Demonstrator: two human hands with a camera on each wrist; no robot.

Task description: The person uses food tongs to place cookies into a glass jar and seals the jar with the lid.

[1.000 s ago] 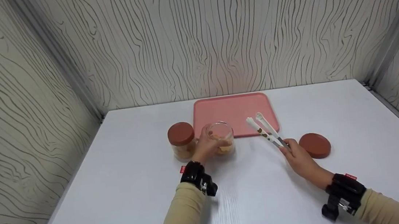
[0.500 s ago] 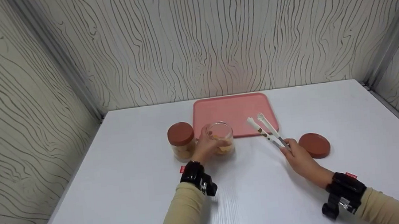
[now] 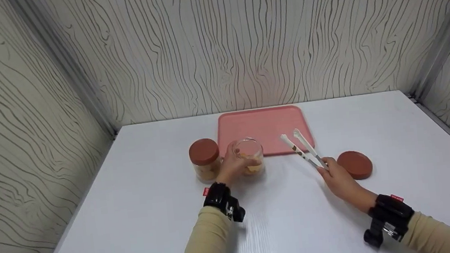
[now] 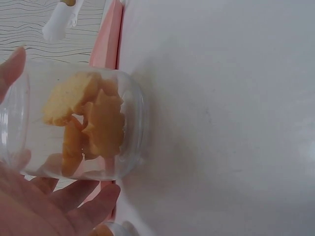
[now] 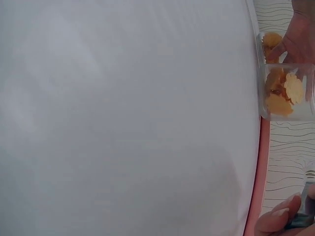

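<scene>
My left hand (image 3: 235,164) grips a clear, lidless jar (image 3: 253,145) that stands on the table at the near edge of the pink tray. Inside the jar are several scalloped cookies (image 4: 103,123), well seen in the left wrist view. My right hand (image 3: 339,179) holds a pair of tongs (image 3: 307,145) with white tips and grey handles; the tongs' arms are spread, and their tips overlap the tray's right part in the head view. In the right wrist view only the fingertips (image 5: 278,216) and a bit of the handle show.
A second jar (image 3: 207,170) with a brown lid (image 3: 204,151) stands left of my left hand, with cookies inside. The pink tray (image 3: 263,118) lies at the back of the white table. A loose brown lid (image 3: 354,165) lies just right of my right hand.
The tongs' tips have shifted slightly to the right and toward me. The left hand and the jar have stayed in place.
</scene>
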